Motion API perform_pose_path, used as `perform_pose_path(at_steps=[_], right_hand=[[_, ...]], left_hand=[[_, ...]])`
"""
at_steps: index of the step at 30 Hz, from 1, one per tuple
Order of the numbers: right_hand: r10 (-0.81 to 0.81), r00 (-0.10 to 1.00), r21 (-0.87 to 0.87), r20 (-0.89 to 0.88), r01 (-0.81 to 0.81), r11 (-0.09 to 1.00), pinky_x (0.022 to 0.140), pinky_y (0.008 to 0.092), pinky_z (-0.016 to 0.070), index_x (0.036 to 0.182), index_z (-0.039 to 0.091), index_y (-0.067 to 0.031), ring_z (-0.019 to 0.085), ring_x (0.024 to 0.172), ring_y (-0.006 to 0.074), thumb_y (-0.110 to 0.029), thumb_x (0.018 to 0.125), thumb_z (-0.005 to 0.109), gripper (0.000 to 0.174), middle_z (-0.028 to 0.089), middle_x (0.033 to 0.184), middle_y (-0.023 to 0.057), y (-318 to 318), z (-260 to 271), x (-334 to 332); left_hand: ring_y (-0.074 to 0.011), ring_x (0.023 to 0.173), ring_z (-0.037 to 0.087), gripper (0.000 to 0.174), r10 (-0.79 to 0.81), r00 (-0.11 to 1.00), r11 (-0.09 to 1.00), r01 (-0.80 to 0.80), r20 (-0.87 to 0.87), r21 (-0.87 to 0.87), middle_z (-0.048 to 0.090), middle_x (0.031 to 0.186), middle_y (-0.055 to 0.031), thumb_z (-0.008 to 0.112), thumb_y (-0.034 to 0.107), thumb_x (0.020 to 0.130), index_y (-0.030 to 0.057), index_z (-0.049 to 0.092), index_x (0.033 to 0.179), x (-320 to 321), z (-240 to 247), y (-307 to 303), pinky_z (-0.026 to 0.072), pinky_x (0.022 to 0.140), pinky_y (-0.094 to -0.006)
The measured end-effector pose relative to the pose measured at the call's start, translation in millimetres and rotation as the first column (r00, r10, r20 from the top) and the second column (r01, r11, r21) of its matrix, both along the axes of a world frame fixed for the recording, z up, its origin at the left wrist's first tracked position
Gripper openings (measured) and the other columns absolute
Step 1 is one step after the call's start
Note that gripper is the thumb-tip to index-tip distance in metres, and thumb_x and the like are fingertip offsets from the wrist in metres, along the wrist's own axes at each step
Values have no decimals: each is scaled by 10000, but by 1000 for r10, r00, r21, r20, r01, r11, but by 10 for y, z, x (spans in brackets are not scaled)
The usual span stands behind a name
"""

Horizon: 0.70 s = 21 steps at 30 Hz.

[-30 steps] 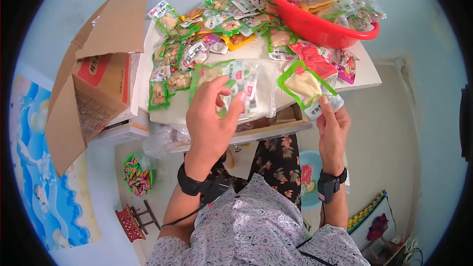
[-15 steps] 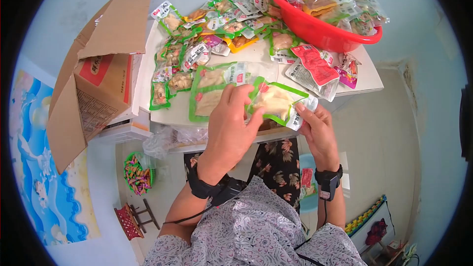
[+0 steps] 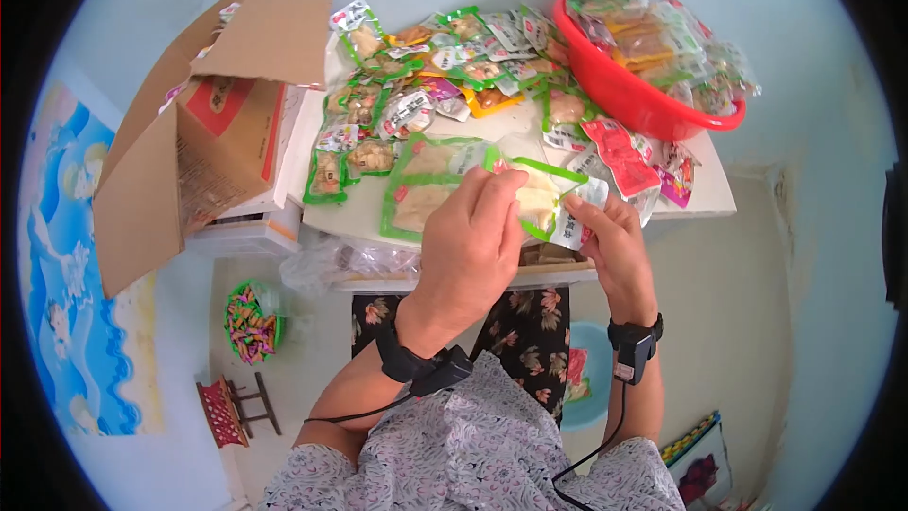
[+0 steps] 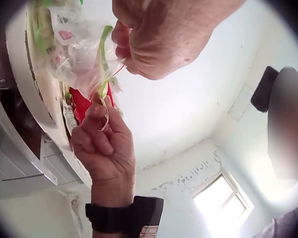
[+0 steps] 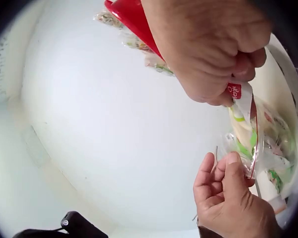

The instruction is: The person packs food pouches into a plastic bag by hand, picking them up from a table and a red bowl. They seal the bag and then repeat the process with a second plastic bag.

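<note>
My right hand (image 3: 615, 246) pinches the white printed end of a green-edged food packet (image 3: 539, 201), its pale contents showing through. Left of it, my left hand (image 3: 473, 241) has its fingertips gathered at the mouth of a clear zip bag (image 4: 82, 62). In the right wrist view the left thumb and fingers pinch this bag's edge, beside its red zip line. The packet's far end overlaps the bag mouth, partly hidden behind the left fingers. Two similar green-edged packets (image 3: 421, 208) lie flat within the bag on the white table (image 3: 355, 220).
Many small food packets (image 3: 378, 104) cover the table's back left. A red basin (image 3: 624, 95) heaped with bagged packets stands back right, with red packets (image 3: 624, 156) before it. An open cardboard box (image 3: 142, 199) is at left. Below the table edge is an open drawer (image 3: 549, 274).
My right hand has brought the packet leftward to the bag mouth. My left hand has moved right from above the bag, and its spread fingers have closed on the bag's edge.
</note>
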State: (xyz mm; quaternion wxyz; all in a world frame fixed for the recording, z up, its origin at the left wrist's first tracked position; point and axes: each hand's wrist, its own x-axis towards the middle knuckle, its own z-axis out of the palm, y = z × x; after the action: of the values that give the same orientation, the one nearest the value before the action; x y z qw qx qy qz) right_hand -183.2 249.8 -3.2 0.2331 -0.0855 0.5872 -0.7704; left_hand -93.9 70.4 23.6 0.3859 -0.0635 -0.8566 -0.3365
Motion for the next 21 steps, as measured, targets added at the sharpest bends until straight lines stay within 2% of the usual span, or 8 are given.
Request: perform_pose_path(at_steps=[3,6,10,13,16,17,20,21], right_hand=[[52,998,147,-33,-46,988,651,229,516,1153,702,27,677,775,67,-141,1004,697,225,750,1010,46,51,-17,-61],[-28,999,-22,-39,27,999,681,255,540,1151,698,40,685,778,86,-121,999,692,221,747,999,53,-54,53,60],[-84,993,-101,-83,75,992,651,254,517,1126,711,26,653,739,72,-110,1014,670,180,731,950,38,-156,-82,3],[15,993,-108,-118,-28,994,590,246,467,1063,719,-2,610,702,50,-127,1030,662,141,706,891,18,-260,-150,-68],[102,983,-38,-151,-109,993,541,243,416,1006,711,-23,571,668,33,-147,1033,665,134,672,830,-7,-431,6,-23],[86,988,12,-130,-86,996,534,253,431,975,701,-26,576,652,50,-146,1027,670,135,658,797,-17,-483,7,-41],[17,985,100,-169,0,995,538,262,438,961,709,-22,587,663,71,-141,1018,681,136,666,830,-7,-658,116,6],[60,967,109,-248,-34,993,572,270,459,994,707,-6,582,691,84,-132,997,698,127,646,852,6,-682,160,39]], left_hand=[[-203,631,626,378,27,1000,999,-27,-15,21,604,920,-107,662,-124,871,33,639,1214,0,4,-16,500,546,-320],[-254,665,634,372,35,999,999,-35,-32,11,604,933,-121,651,-116,866,29,640,1208,15,42,-21,511,579,-354],[-305,747,634,382,-51,994,998,48,-98,-31,592,947,-118,654,-91,846,29,644,1208,-6,-35,59,516,622,-399],[-309,793,635,421,-98,994,995,97,-58,-20,583,947,-104,657,-75,824,33,649,1231,65,-56,164,512,630,-417],[-309,790,635,431,-123,989,992,124,-77,11,585,948,-103,659,-75,815,30,649,1233,65,-118,172,514,632,-421],[-312,792,636,418,-135,989,991,136,-54,15,585,946,-101,673,-70,805,33,650,1210,68,-155,166,515,634,-422],[-320,793,638,383,-161,985,985,165,-67,48,592,947,-105,686,-64,794,34,648,1162,104,-185,194,517,637,-421],[-322,796,642,364,-172,983,982,176,-66,61,597,950,-108,688,-62,799,35,645,1148,109,-198,214,520,640,-422]])
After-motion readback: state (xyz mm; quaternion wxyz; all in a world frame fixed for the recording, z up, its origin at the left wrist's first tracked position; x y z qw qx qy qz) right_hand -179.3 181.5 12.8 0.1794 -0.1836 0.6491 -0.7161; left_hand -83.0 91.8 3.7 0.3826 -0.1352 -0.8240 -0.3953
